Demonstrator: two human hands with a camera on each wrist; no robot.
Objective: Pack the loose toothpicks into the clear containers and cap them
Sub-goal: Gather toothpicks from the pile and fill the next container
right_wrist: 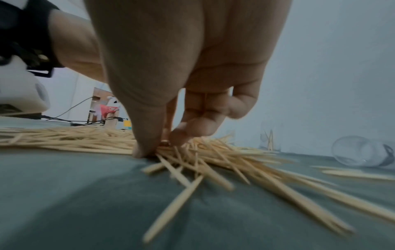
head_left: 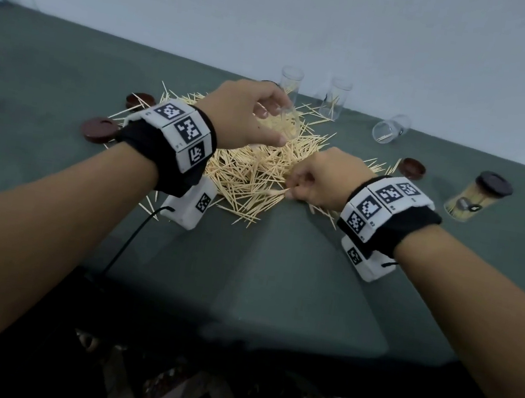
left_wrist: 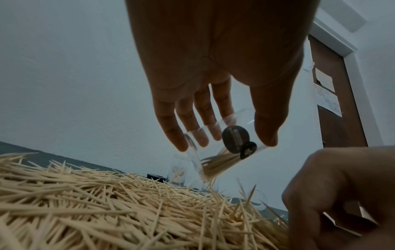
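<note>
A big heap of loose toothpicks (head_left: 258,168) (left_wrist: 107,203) covers the middle of the green table. My left hand (head_left: 253,113) (left_wrist: 213,118) holds a clear container (head_left: 287,119) (left_wrist: 215,152) tilted over the heap, between fingers and thumb; some toothpicks lie inside it. My right hand (head_left: 310,182) (right_wrist: 171,101) sits at the heap's near right edge and pinches a small bunch of toothpicks (head_left: 275,194) (right_wrist: 175,148) against the cloth between thumb and fingers.
Two clear containers (head_left: 290,79) (head_left: 335,97) stand behind the heap and a third (head_left: 390,128) (right_wrist: 361,150) lies on its side. A filled, capped container (head_left: 475,196) lies at the right. Brown caps (head_left: 100,130) (head_left: 140,100) (head_left: 412,168) lie around the heap.
</note>
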